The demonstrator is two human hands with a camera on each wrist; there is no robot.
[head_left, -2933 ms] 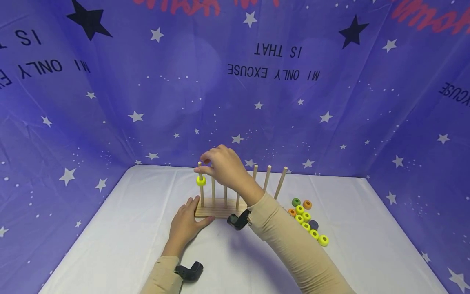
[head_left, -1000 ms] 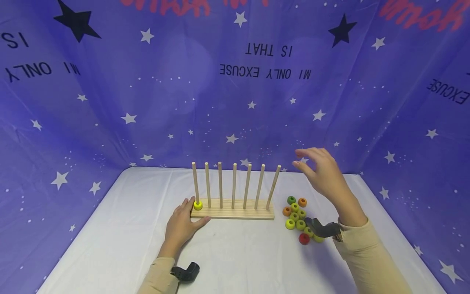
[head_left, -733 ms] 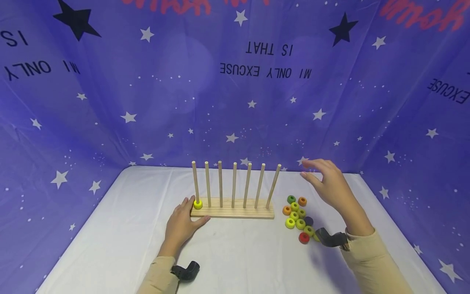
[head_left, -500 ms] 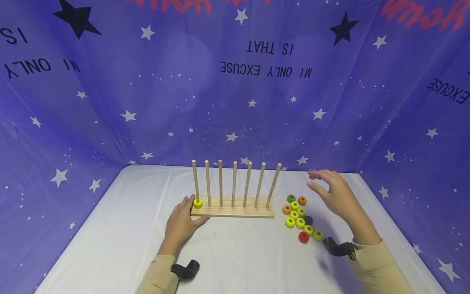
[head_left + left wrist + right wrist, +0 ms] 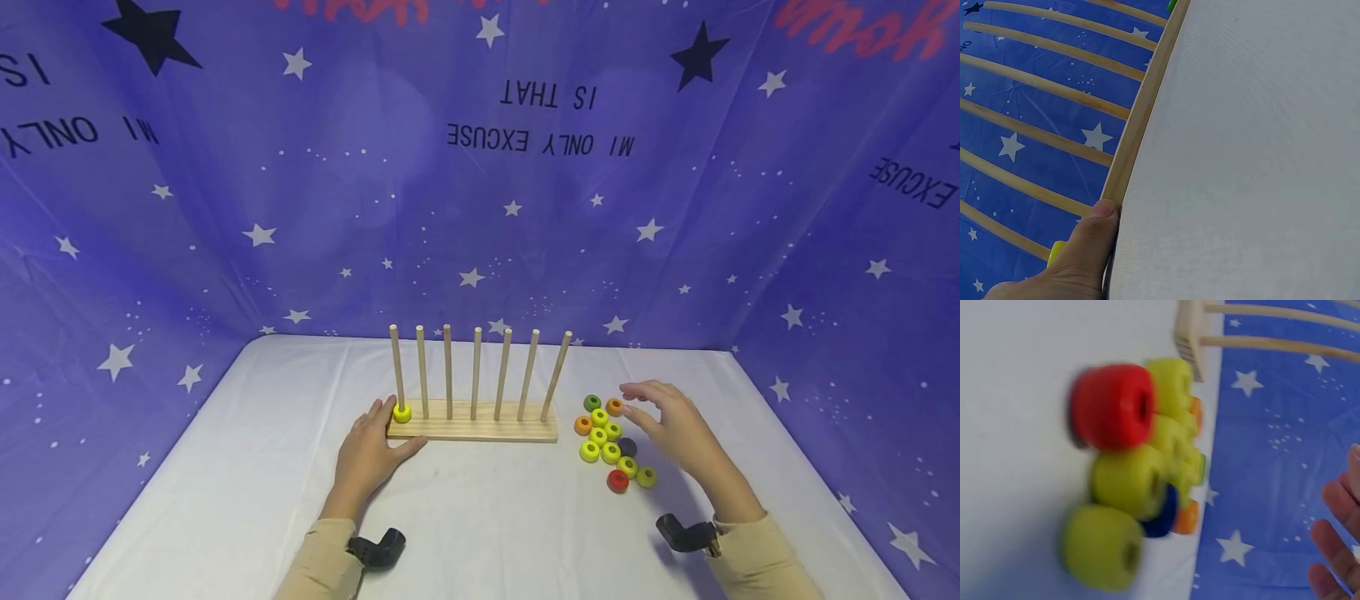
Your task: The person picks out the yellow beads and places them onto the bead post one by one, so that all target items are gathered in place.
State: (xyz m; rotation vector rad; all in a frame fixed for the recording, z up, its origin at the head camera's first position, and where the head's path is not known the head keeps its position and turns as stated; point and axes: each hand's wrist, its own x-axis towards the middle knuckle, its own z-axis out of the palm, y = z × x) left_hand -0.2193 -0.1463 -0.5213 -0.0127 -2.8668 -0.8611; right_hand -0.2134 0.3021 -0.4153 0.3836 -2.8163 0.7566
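Note:
A wooden peg rack (image 5: 480, 429) with a row of upright pegs stands on the table. A yellow bead (image 5: 402, 413) sits at the foot of its leftmost peg. My left hand (image 5: 367, 454) grips the rack's left end, the thumb along the front edge and the fingers at the side. In the left wrist view that thumb (image 5: 1088, 244) presses the base's edge. Above and right of the loose beads hovers my right hand (image 5: 671, 425), fingers apart and holding nothing. Nearest to its fingertips is an orange bead (image 5: 615, 407); whether they touch I cannot tell.
Several yellow beads (image 5: 611, 452) lie clustered right of the rack. Among them are a red bead (image 5: 618, 481), a green bead (image 5: 592, 402), a dark blue bead (image 5: 627, 447) and another orange bead (image 5: 583, 425). A starry blue cloth (image 5: 480, 208) rises behind the table.
The yellow bead has dropped down the leftmost peg to the base. My right hand has left that peg, swung right and lowered toward the loose beads. My left hand has stayed on the rack.

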